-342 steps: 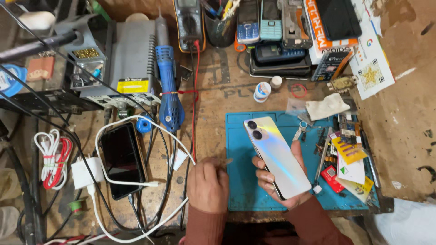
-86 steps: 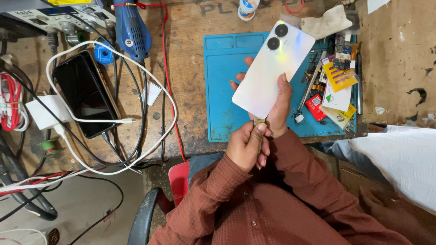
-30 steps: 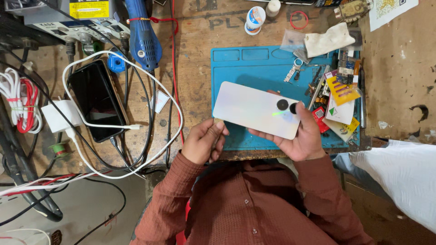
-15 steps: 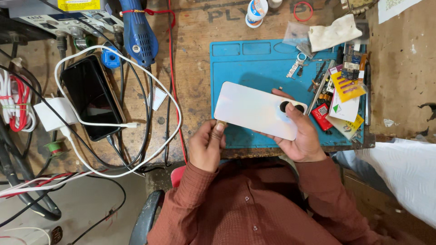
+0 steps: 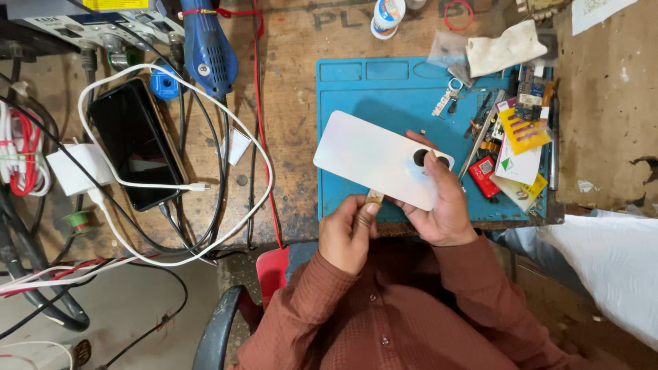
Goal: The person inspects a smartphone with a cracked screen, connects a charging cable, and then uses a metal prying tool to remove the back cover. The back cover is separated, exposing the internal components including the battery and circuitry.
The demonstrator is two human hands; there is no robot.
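My right hand (image 5: 442,209) grips a white smartphone (image 5: 373,159) by its camera end, back side up, held level over the blue work mat (image 5: 384,85). The thumb lies between the two round lenses. My left hand (image 5: 348,233) pinches a small thin tan tool (image 5: 373,199) against the phone's near long edge. Both hands are just past the bench's front edge, above my lap.
A black phone (image 5: 137,140) lies at the left, ringed by a white cable (image 5: 226,130) and a charger (image 5: 72,168). A blue heat gun (image 5: 208,44) lies behind it. Tweezers, cards and small parts (image 5: 514,137) crowd the mat's right side. A cloth (image 5: 504,48) sits behind.
The phone went from upright to lying sideways, camera end to the right. In the last half second my left hand brought the small tool up against its near edge.
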